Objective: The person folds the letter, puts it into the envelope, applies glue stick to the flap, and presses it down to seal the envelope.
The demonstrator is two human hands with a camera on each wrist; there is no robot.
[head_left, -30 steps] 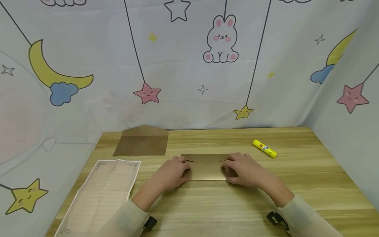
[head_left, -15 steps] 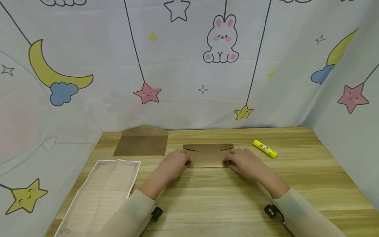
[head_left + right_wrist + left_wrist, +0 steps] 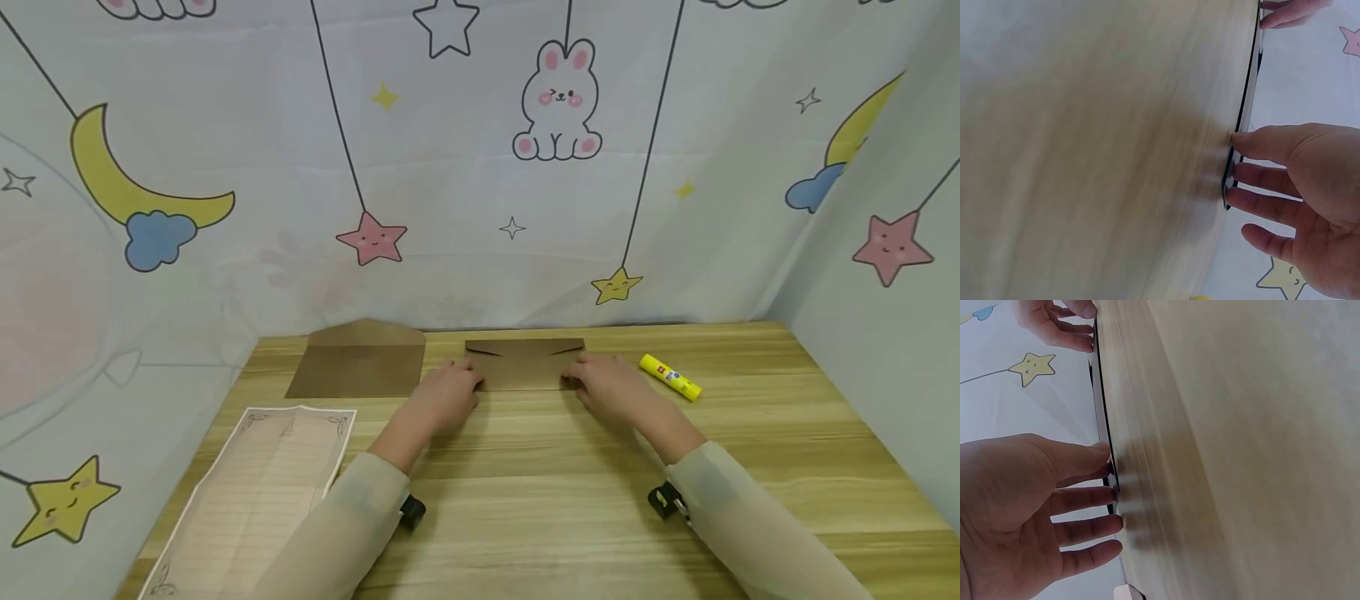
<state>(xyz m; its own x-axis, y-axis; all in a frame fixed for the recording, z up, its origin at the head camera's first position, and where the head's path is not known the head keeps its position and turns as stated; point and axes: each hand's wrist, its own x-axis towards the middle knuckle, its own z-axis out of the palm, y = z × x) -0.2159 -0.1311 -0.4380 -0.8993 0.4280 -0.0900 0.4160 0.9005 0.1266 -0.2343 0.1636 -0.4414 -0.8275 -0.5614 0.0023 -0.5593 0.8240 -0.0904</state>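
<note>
At the far middle of the table, a brown paper envelope [image 3: 525, 371] lies flat with slits near its two upper corners. My left hand [image 3: 444, 396] grips its left end, thumb at the near edge. On the other end, my right hand [image 3: 617, 390] holds the right corner the same way. The left wrist view shows the left hand [image 3: 1029, 506] with thumb and index at the envelope's thin edge, other fingers spread loosely. In the right wrist view the right hand [image 3: 1316, 200] has its thumb and fingers against the edge. Undersides of the fingers are partly hidden.
To the left lies a second brown envelope [image 3: 356, 372], its flap up. A lined letter sheet [image 3: 255, 492] with ornate corners lies nearer, partly under the left sleeve. A yellow glue stick [image 3: 670, 377] rests at right. A printed curtain [image 3: 465, 183] hangs behind the wooden table [image 3: 517, 533].
Both hands have slid the envelope away from the person, toward the table's back edge, level with the second envelope. The second envelope, letter sheet and glue stick stay put.
</note>
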